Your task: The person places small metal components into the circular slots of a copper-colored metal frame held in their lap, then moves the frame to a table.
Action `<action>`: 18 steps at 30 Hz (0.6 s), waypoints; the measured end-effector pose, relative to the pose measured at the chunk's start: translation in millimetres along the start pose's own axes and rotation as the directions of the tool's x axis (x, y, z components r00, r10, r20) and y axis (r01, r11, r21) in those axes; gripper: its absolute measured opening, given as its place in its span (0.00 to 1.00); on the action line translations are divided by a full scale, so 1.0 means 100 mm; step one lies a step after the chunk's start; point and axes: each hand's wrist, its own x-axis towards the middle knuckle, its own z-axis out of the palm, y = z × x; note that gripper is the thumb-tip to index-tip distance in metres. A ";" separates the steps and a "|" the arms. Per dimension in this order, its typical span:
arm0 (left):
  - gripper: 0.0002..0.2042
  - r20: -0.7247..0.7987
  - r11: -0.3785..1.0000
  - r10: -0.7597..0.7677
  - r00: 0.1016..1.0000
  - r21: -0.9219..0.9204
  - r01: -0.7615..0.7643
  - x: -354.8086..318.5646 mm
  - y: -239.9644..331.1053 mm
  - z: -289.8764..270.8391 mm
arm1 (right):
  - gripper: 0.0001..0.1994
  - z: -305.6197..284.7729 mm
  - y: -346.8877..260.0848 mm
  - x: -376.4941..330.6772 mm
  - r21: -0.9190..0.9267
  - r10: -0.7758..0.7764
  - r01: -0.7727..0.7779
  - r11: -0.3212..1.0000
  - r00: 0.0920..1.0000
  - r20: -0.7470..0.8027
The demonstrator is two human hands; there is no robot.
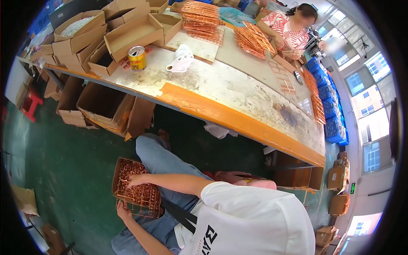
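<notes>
A cardboard box (116, 175) full of small copper-coloured rings (131, 169) sits by my lap. Across its near part lies a copper-coloured wire rack (146, 209), tilted, with its lower edge sticking out past the box. My left hand (123, 211) is closed on the rack's edge at the box's lower left corner. Over the rings, next to the rack, is my right hand (137, 180), its fingers bent together and pointing down; whatever they pinch is too small to make out.
A long worktable (238, 114) with an orange-taped edge stands ahead, bearing stacked copper racks (199, 23), a yellow can (137, 59), a white cloth-like item (182, 58) and cardboard trays (134, 36). A co-worker (289, 27) sits at its far side. Open cartons (104, 104) stand beneath.
</notes>
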 end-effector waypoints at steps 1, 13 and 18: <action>0.19 0.030 0.999 -0.028 0.999 -0.033 0.029 0.04 0.02 -0.06 | 0.26 -0.02 -0.03 -0.06 -0.054 0.037 -0.032 0.998 0.996 0.083; 0.25 0.407 0.910 0.409 0.816 -0.119 -0.397 -1.40 1.15 0.48 | 0.16 -0.26 -1.60 -0.77 0.206 -0.442 0.450 0.869 0.893 -0.085; 0.24 0.333 0.870 0.490 0.806 -0.240 -0.430 -2.55 1.69 1.18 | 0.18 -0.94 -1.75 -2.54 0.512 -0.482 0.379 0.771 0.872 0.081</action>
